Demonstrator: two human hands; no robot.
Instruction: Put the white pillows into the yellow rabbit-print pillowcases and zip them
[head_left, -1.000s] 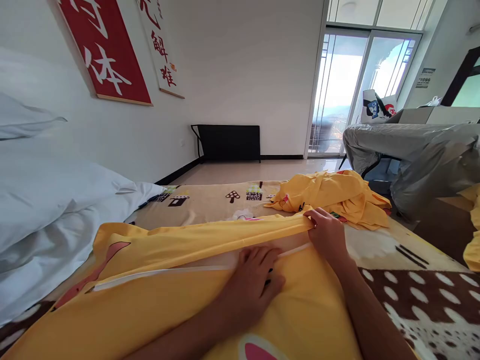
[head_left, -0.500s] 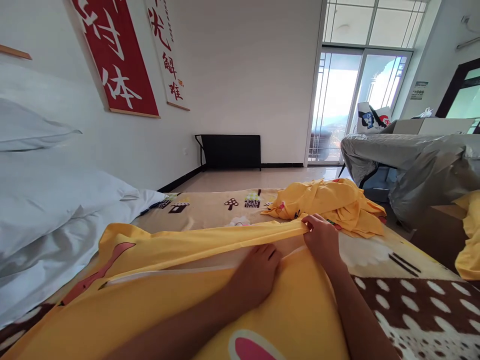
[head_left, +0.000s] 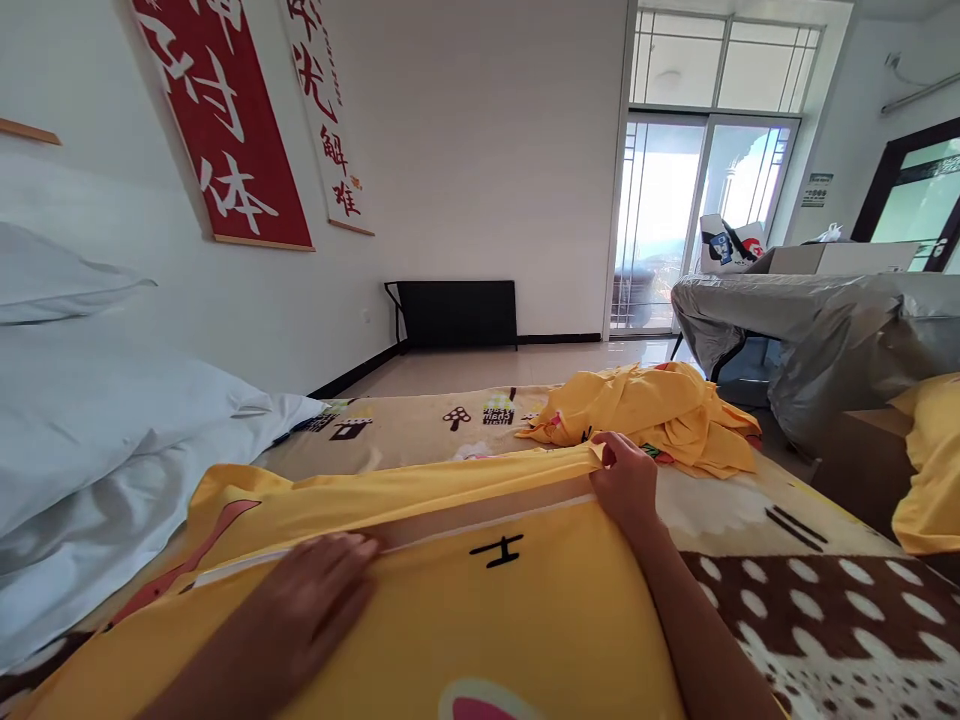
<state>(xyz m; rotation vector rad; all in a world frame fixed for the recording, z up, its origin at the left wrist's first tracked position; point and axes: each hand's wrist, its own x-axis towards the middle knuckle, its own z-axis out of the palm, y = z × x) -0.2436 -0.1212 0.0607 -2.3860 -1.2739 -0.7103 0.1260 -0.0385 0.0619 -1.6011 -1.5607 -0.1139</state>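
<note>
A large yellow pillowcase [head_left: 480, 610] with printed figures lies in front of me, its long opening facing away. Inside the gap, a pale inner surface and a white strip show. At the right corner of the opening, my right hand [head_left: 627, 478] pinches the far hem between thumb and fingers. My left hand [head_left: 319, 590] rests toward the left on the near edge, its fingers stretched out over the fabric and slightly blurred. What lies under its palm is hidden.
A crumpled heap of yellow cloth [head_left: 637, 405] lies beyond my right hand on the patterned blanket [head_left: 390, 430]. White bedding [head_left: 112, 420] is piled at left. At right stand a plastic-covered table [head_left: 840, 300] and a cardboard box [head_left: 862, 455] with yellow cloth over it.
My left hand has slid left along the opening's near edge, uncovering a black printed mark. The right hand still pinches the corner. The view has tilted slightly up.
</note>
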